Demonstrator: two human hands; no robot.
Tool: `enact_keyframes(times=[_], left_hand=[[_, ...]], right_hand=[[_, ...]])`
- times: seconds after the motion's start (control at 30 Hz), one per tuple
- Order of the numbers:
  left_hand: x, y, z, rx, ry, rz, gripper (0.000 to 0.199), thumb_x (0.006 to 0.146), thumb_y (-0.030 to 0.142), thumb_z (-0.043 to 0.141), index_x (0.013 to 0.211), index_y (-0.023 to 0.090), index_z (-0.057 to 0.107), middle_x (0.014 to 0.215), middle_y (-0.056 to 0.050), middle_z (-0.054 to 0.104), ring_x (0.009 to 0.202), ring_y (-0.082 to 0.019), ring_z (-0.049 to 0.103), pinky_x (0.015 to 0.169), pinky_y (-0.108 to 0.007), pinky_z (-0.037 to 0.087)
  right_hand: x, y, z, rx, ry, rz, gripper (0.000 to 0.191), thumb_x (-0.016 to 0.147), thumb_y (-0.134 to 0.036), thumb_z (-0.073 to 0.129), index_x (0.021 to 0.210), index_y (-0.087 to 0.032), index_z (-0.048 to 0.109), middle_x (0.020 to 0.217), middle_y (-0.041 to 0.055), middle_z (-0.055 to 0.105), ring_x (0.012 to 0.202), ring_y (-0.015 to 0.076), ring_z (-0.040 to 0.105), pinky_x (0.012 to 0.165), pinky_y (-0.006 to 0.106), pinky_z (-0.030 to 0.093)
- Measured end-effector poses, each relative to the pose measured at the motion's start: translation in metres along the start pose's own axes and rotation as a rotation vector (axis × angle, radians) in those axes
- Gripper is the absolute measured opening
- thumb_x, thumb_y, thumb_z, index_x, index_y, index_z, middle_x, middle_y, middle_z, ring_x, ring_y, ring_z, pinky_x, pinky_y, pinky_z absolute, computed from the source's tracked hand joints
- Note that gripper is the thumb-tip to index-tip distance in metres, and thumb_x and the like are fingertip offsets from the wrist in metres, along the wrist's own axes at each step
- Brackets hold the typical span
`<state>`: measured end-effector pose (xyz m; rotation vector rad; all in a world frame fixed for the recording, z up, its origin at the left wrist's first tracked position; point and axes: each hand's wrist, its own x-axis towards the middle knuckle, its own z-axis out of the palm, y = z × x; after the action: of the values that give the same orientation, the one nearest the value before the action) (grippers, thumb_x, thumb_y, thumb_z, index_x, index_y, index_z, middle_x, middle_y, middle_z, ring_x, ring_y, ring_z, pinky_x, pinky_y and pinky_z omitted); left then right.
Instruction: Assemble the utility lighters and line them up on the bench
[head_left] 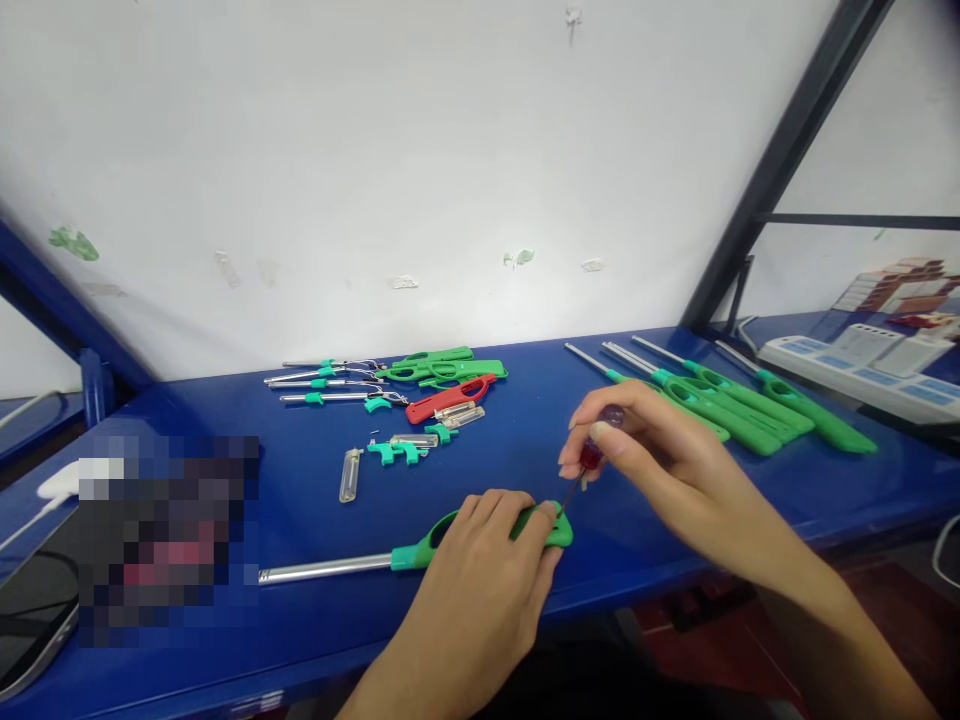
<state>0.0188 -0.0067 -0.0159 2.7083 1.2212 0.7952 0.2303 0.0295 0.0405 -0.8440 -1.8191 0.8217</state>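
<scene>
Close to the table's front edge lies a green gas lighter (pixel 431 545) with a long metal tube pointing left. My left hand (pixel 491 560) is closed over its handle and presses it against the table. In my right hand (pixel 645 455) is a screwdriver (pixel 592 455) with a dark red see-through handle, pinched between thumb and fingers. Its shaft slants down to the right end of the lighter's handle, by my left fingertips. Whether the tip sits in a screw, I cannot see.
Behind lie lighter tubes (pixel 337 384), green shells (pixel 465 372), a red shell (pixel 454 398), clear fuel tanks (pixel 349 475) and teal triggers (pixel 386 453). Several whole green lighters (pixel 727 405) lie at right, near a white power strip (pixel 862 365). A phone (pixel 37 610) lies at left.
</scene>
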Motion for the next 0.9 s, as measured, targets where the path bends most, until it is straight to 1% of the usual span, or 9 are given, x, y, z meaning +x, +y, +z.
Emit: enact_keyframes(times=[0.1,0.3,0.47,0.57,0.67,0.73,0.8,0.9], left_hand=[[0.000,0.001,0.000,0.002,-0.002,0.005,0.029,0.106,0.015,0.062,0.134,0.016,0.063,0.121,-0.010,0.072,0.108,-0.032,0.069,0.092,-0.054,0.062],[0.000,0.000,0.000,-0.001,-0.017,-0.002,0.028,0.107,0.016,0.061,0.135,0.016,0.062,0.122,-0.011,0.072,0.109,-0.032,0.069,0.095,-0.056,0.061],[-0.001,-0.001,0.000,-0.009,-0.022,-0.002,0.028,0.106,0.015,0.061,0.135,0.015,0.063,0.122,-0.011,0.071,0.109,-0.032,0.068,0.094,-0.055,0.061],[-0.001,-0.001,0.001,-0.011,-0.025,-0.003,0.029,0.107,0.016,0.060,0.136,0.015,0.063,0.121,-0.011,0.071,0.109,-0.032,0.068,0.093,-0.055,0.062],[-0.001,0.001,0.000,-0.005,-0.042,-0.012,0.030,0.108,0.016,0.059,0.137,0.015,0.063,0.122,-0.011,0.071,0.110,-0.032,0.068,0.095,-0.057,0.061],[-0.001,0.002,-0.001,0.000,-0.055,-0.020,0.031,0.108,0.016,0.059,0.138,0.016,0.063,0.123,-0.011,0.071,0.111,-0.032,0.068,0.097,-0.057,0.061],[-0.001,0.002,-0.002,0.003,-0.060,-0.029,0.031,0.106,0.016,0.061,0.138,0.016,0.063,0.123,-0.010,0.071,0.111,-0.032,0.069,0.098,-0.058,0.061],[-0.002,0.001,0.002,0.005,-0.049,-0.036,0.031,0.103,0.015,0.064,0.134,0.018,0.064,0.121,-0.009,0.072,0.110,-0.032,0.070,0.097,-0.058,0.062]], right_hand=[[0.001,0.001,0.001,0.000,-0.014,-0.016,0.012,0.114,-0.037,0.055,0.118,-0.029,0.063,0.093,-0.0011,0.076,0.082,0.0137,0.073,0.074,0.024,0.061],[0.000,0.003,0.001,0.015,0.029,-0.020,0.011,0.114,-0.036,0.055,0.118,-0.030,0.063,0.095,-0.0019,0.076,0.082,0.0125,0.073,0.074,0.023,0.061],[0.000,0.003,0.002,0.017,-0.017,-0.016,0.011,0.115,-0.035,0.054,0.120,-0.030,0.062,0.096,-0.0024,0.076,0.084,0.0125,0.075,0.075,0.023,0.061],[0.001,-0.001,0.001,-0.021,-0.020,-0.023,0.011,0.113,-0.037,0.058,0.116,-0.029,0.064,0.097,-0.0015,0.076,0.084,0.0131,0.075,0.075,0.023,0.061],[0.000,-0.005,-0.001,-0.107,0.013,-0.030,0.012,0.109,-0.038,0.064,0.109,-0.027,0.069,0.095,-0.0007,0.076,0.082,0.0141,0.075,0.073,0.024,0.060],[-0.001,-0.004,-0.002,-0.170,0.044,-0.055,0.011,0.106,-0.038,0.069,0.105,-0.027,0.070,0.092,-0.0012,0.075,0.079,0.0146,0.074,0.072,0.024,0.059],[0.000,0.000,0.000,-0.239,0.093,-0.115,0.013,0.101,-0.039,0.076,0.104,-0.028,0.071,0.091,-0.0019,0.075,0.076,0.0149,0.072,0.071,0.025,0.059],[0.002,0.007,0.004,-0.347,0.164,-0.240,0.017,0.097,-0.038,0.081,0.111,-0.031,0.074,0.088,-0.0036,0.073,0.071,0.0140,0.069,0.069,0.024,0.057]])
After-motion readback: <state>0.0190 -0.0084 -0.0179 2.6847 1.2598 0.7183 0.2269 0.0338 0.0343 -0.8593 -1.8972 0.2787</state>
